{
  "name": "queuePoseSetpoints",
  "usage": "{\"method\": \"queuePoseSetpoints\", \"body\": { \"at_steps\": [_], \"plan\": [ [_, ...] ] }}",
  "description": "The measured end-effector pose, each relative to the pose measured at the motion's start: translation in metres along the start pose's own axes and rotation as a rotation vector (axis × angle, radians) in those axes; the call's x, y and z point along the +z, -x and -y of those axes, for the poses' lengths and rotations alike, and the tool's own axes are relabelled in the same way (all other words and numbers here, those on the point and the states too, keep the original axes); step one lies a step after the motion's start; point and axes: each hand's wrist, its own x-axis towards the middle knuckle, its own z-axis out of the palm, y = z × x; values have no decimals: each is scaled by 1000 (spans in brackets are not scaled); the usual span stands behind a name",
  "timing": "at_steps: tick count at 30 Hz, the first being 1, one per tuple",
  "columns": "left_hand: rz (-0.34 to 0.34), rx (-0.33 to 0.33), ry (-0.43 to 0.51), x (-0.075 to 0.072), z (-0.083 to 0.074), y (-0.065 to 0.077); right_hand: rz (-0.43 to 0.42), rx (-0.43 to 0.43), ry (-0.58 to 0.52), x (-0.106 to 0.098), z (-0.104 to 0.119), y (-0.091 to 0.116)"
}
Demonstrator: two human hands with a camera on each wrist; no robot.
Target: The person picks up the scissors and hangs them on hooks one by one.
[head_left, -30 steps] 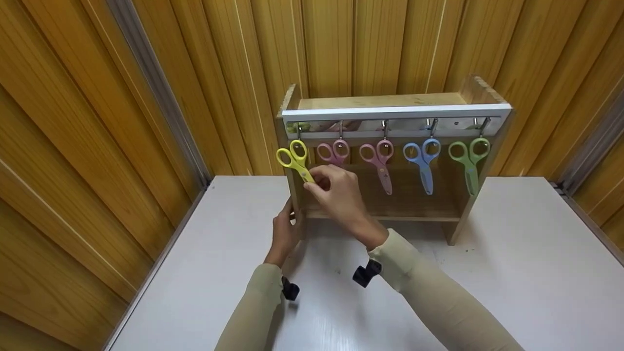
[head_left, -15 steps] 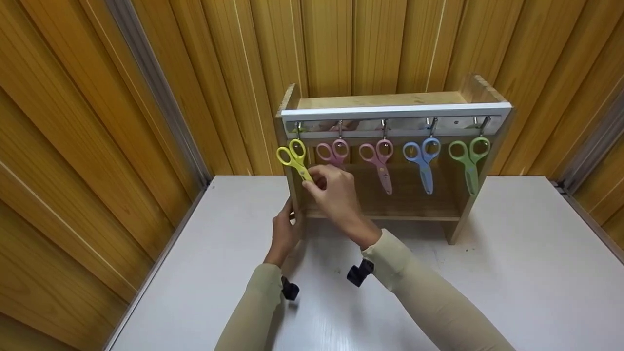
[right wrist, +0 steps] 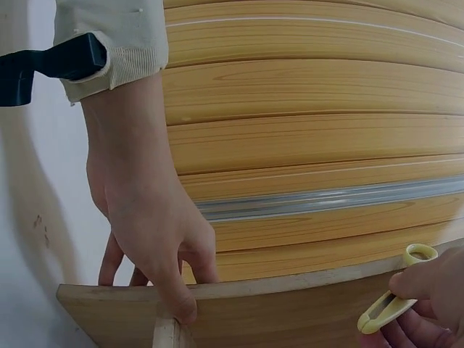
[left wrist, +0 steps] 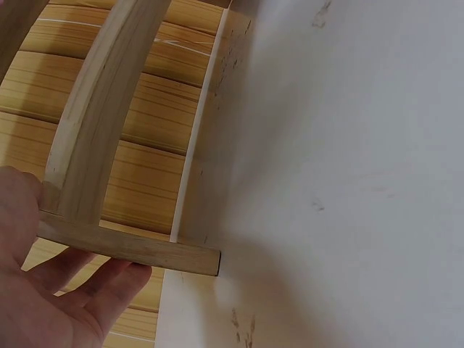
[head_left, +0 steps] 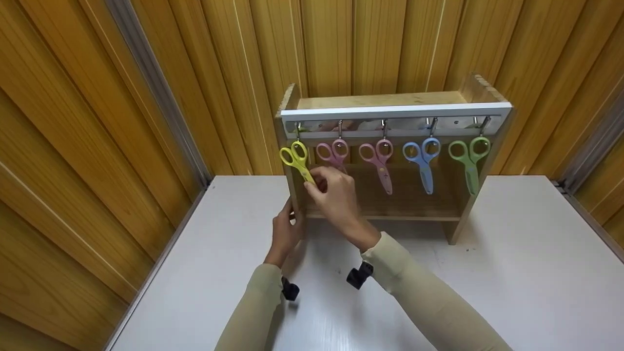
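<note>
My right hand (head_left: pixel 336 197) pinches the blade end of yellow scissors (head_left: pixel 304 171) between thumb and fingers. Their handle rings point up, with the right ring at the leftmost hook (head_left: pixel 298 127); whether the hook passes through it I cannot tell. In the right wrist view the scissors (right wrist: pixel 384 313) are partly covered by the fingers. My left hand (head_left: pixel 285 233) grips the left side panel of a wooden rack (head_left: pixel 380 101), low down. The right wrist view has the left thumb on the panel's inner face and the other fingers on the outer side.
From the other hooks hang dark pink scissors (head_left: pixel 331 152), partly behind my right hand, lighter pink scissors (head_left: pixel 378 156), blue scissors (head_left: pixel 423 158) and green scissors (head_left: pixel 469 158). The rack stands on a white table (head_left: pixel 234 234) before wood-patterned walls (head_left: pixel 331 48).
Over the last half second the yellow scissors have shifted slightly right and down. Before that, my right hand moved a little left. My left hand has kept its place on the panel.
</note>
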Motion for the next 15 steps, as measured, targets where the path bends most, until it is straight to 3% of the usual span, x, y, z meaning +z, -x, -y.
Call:
{"method": "queuePoseSetpoints", "body": {
  "at_steps": [15],
  "plan": [
    [0,-32,-6,1,2,-1,18,-16,5,10,-13,11]
  ]
}}
